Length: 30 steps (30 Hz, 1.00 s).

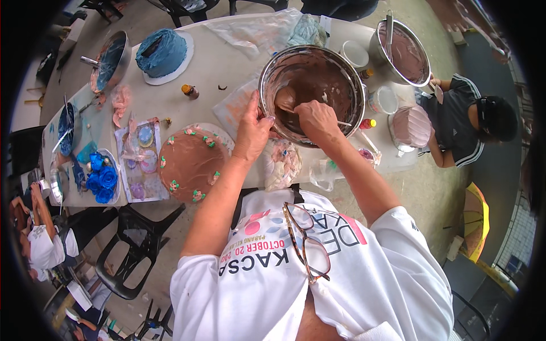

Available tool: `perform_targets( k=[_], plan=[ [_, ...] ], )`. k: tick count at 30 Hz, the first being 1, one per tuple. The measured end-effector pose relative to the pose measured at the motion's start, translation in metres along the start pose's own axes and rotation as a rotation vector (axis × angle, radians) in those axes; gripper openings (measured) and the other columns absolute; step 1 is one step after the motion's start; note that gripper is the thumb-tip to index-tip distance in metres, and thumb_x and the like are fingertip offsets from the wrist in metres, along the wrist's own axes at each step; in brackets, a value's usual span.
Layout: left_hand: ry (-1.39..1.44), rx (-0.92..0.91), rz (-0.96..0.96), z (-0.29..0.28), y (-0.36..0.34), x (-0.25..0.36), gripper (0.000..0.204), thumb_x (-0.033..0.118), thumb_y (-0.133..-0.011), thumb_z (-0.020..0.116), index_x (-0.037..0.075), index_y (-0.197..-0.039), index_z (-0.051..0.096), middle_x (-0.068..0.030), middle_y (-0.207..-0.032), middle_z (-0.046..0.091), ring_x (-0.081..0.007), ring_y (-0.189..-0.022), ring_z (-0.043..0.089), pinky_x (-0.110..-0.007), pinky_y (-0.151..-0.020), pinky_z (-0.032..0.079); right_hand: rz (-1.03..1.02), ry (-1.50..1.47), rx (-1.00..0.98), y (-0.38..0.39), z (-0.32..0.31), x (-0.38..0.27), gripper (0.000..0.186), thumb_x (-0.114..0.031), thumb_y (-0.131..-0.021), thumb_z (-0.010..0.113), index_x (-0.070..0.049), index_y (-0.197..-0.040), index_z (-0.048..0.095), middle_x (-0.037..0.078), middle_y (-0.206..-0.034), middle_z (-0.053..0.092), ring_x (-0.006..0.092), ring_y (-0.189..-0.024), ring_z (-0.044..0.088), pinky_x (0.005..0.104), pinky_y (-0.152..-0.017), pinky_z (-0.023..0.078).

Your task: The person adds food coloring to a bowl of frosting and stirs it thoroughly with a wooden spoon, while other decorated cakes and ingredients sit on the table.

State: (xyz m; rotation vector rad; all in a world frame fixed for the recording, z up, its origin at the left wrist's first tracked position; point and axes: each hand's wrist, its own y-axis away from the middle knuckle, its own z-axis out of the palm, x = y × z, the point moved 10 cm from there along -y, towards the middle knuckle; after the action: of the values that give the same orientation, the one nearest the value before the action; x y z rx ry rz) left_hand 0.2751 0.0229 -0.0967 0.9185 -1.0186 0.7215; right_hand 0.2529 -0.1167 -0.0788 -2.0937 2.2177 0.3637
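Note:
A large steel mixing bowl (360, 94) with brown frosting (318, 79) inside stands in front of me on the table. My left hand (253, 128) grips its left side, thumb near the rim and fingers along the outer wall. Over the bowl, my right hand (318, 120) is closed round the thin handle of a spatula (286, 99). A rounded lump of brown frosting coats the spatula's head, and the handle's end sticks out to the right of my fist. Left of my left forearm sits a round brown cake (190, 159) edged with small pink and green piped flowers.
A blue-frosted cake (162, 54) stands far left, blue roses (102, 179) nearer. A plastic bag (282, 165) lies by the bowl's near side. On the right, another person (466, 119) works beside a pale pink cake (410, 126) and a bowl with a whisk (389, 37). Small bottles (190, 91) stand about.

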Motion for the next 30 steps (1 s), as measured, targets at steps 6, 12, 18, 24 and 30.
perform_targets(
  k=[6, 12, 18, 24, 30],
  plan=[
    [0.030, 0.046, -0.021, -0.015, 0.001, -0.005, 0.073, -0.008, -0.087, 0.046, 0.006, -0.152, 0.015, -0.0106, -0.104, 0.057, -0.0158, -0.080, 0.062, -0.030, -0.059, 0.060, 0.002, 0.032, -0.072, 0.000, -0.032, -0.023, 0.022, -0.010, -0.082, 0.050, -0.009, -0.088, 0.072, 0.016, -0.082, 0.069, 0.0337, -0.080, 0.067, 0.0432, -0.073, 0.053],
    [-0.039, 0.012, 0.091, -0.004, -0.005, -0.005, 0.072, -0.006, -0.088, 0.047, 0.005, -0.151, 0.014, -0.0099, -0.099, 0.057, -0.0158, -0.078, 0.062, -0.030, -0.060, 0.060, -0.022, 0.072, -0.096, -0.012, 0.004, -0.024, 0.018, -0.011, -0.082, 0.052, -0.006, -0.082, 0.069, 0.018, -0.079, 0.068, 0.0357, -0.080, 0.068, 0.0449, -0.070, 0.054],
    [0.036, 0.032, 0.005, -0.011, 0.002, -0.005, 0.072, -0.005, -0.088, 0.047, 0.005, -0.151, 0.014, -0.0103, -0.099, 0.058, -0.0152, -0.078, 0.062, -0.031, -0.061, 0.061, 0.054, 0.111, -0.027, -0.010, -0.064, -0.007, 0.023, -0.012, -0.084, 0.050, -0.012, -0.090, 0.072, 0.017, -0.086, 0.069, 0.0345, -0.082, 0.068, 0.0443, -0.073, 0.053],
    [0.052, 0.017, 0.010, -0.003, 0.003, 0.004, 0.072, -0.005, -0.089, 0.046, 0.007, -0.152, 0.013, -0.0105, -0.102, 0.058, -0.0151, -0.078, 0.062, -0.030, -0.061, 0.060, -0.018, 0.129, -0.062, -0.009, -0.042, 0.007, 0.029, -0.012, -0.083, 0.049, -0.016, -0.097, 0.073, 0.014, -0.089, 0.069, 0.0324, -0.086, 0.067, 0.0434, -0.075, 0.052],
    [0.081, 0.038, -0.001, -0.010, 0.005, -0.003, 0.072, -0.006, -0.089, 0.046, 0.009, -0.152, 0.014, -0.0102, -0.104, 0.058, -0.0148, -0.080, 0.062, -0.029, -0.060, 0.060, 0.110, 0.079, -0.022, -0.023, -0.052, 0.011, 0.034, -0.011, -0.082, 0.049, -0.018, -0.104, 0.073, 0.014, -0.093, 0.070, 0.0321, -0.087, 0.067, 0.0427, -0.076, 0.052]
  ],
)
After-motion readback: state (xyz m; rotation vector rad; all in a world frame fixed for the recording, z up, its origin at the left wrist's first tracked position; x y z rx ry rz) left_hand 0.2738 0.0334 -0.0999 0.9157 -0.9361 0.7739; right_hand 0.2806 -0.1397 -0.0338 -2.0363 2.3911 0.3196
